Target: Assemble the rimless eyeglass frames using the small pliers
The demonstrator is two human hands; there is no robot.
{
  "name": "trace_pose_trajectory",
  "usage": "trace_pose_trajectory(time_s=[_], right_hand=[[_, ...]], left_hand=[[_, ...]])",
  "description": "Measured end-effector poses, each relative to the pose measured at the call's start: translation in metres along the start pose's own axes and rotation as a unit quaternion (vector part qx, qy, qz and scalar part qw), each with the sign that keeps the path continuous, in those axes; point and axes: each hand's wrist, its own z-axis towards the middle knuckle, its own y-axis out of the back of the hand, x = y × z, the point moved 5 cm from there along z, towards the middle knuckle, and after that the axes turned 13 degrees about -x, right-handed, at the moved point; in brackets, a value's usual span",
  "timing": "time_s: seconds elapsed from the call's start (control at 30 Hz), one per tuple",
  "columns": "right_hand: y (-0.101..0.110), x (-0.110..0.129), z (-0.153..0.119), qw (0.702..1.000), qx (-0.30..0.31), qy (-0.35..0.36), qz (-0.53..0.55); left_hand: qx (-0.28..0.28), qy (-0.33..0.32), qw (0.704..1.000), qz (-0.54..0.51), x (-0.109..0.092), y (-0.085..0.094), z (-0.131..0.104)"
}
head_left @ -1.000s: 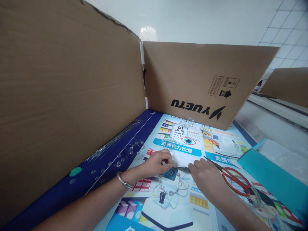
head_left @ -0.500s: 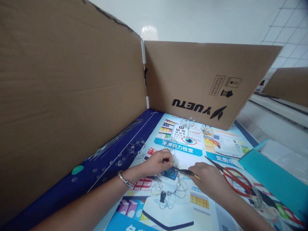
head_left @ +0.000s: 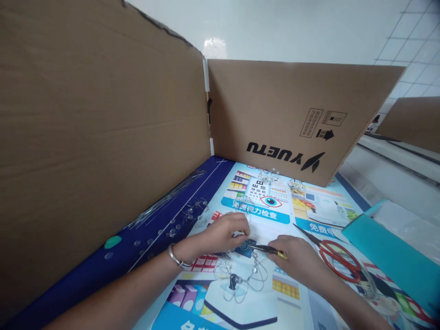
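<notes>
Pinching at the upper end of the beaded wire piece (head_left: 244,277), the thumb and forefinger of the left hand (head_left: 227,231) are brought narrowly together. The right hand (head_left: 290,250) has its fingers curled around the pliers (head_left: 270,250), with part of a yellow handle showing; the dark nose points at the left fingertips and ends just beside them. Whether the nose grips the wire is too small to tell.

The beaded wire piece spreads below both hands in thin loops with clear beads, over the printed poster (head_left: 285,316). A silver bracelet (head_left: 176,256) circles the left wrist. Just beyond the left hand is a faint wire cluster (head_left: 243,201), and left of it another beaded cluster (head_left: 197,211) reaches across the poster's edge onto the dark blue surface (head_left: 103,275).

Loose clear beads (head_left: 172,232) are scattered on that blue surface, nearer the person than a bundle of straight wires (head_left: 165,199) along the left cardboard panel (head_left: 103,114). A green disc (head_left: 112,242) lies by the same panel. To the right of the right hand lie red-handled scissors (head_left: 338,261), blades pointing away from the person, with a clear ring (head_left: 369,286) near their handles and a turquoise folder (head_left: 392,252) farther right. Two more beaded pieces (head_left: 270,176) sit near the foot of the far cardboard panel (head_left: 295,105), which bears "YUETU" upside down.
</notes>
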Motion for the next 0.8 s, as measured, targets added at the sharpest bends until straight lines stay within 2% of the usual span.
trace_pose_trajectory(time_s=[0.13,0.33,0.67,0.8], right_hand=[[-0.002,-0.001,0.0,1.0,0.007,-0.003,0.016],[-0.003,0.001,-0.002,0.999,0.026,0.003,0.033],[0.006,0.0,0.0,0.998,0.012,0.008,-0.061],[0.016,-0.002,0.0,0.998,0.052,0.016,-0.025]], left_hand=[[0.029,-0.023,0.999,0.012,-0.004,0.006,0.002],[0.081,-0.018,0.996,-0.029,-0.003,0.005,0.001],[0.054,-0.02,0.998,-0.035,-0.001,0.012,0.003],[0.076,-0.028,0.996,-0.024,-0.007,0.013,0.004]])
